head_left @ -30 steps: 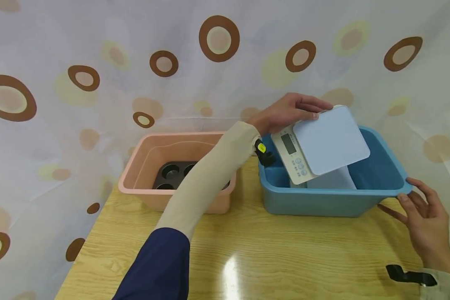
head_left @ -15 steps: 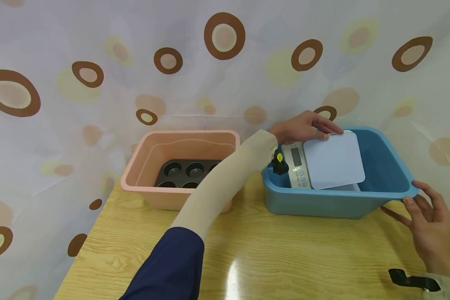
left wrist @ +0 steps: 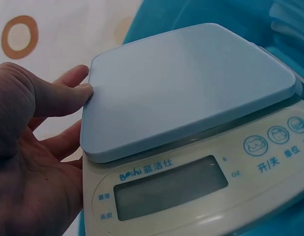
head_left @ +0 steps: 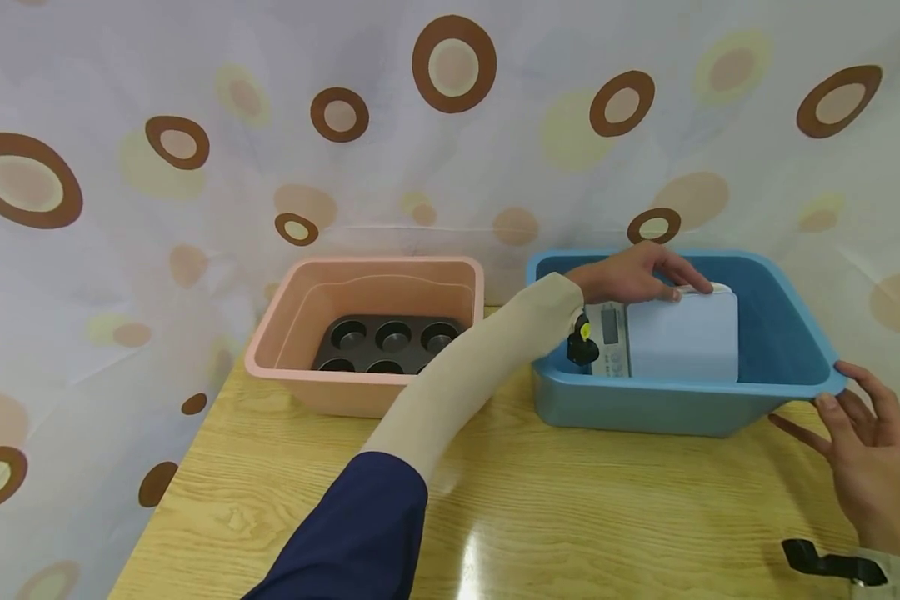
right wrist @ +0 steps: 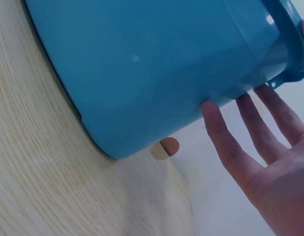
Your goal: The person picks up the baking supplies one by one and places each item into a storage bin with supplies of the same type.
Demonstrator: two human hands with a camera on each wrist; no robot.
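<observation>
A white kitchen scale point(head_left: 682, 337) with a pale blue platform sits within the blue tub point(head_left: 645, 410). My left hand point(head_left: 633, 273) pinches its back edge. In the left wrist view, the thumb lies at the platform's edge and the other fingers go behind the scale point(left wrist: 186, 88); its display point(left wrist: 171, 187) is blank. My right hand point(head_left: 873, 454) holds the tub's right front corner at the rim. Seen from the right wrist, several fingertips touch the tub's outer wall point(right wrist: 142, 64), and another finger reaches the rim.
A pink tub point(head_left: 360, 393) stands to the left, with a dark muffin tin point(head_left: 371, 340) in it, partly behind the left sleeve point(head_left: 480, 358). Both tubs rest on a wooden table point(head_left: 570, 517) against a patterned wall covering point(head_left: 420, 167). Pale ridged material point(left wrist: 289, 22) shows inside the blue tub.
The left hand has lowered the scale into the blue tub and to the right, from tilted above the rim to lower inside. The right hand keeps its hold on the tub's corner.
</observation>
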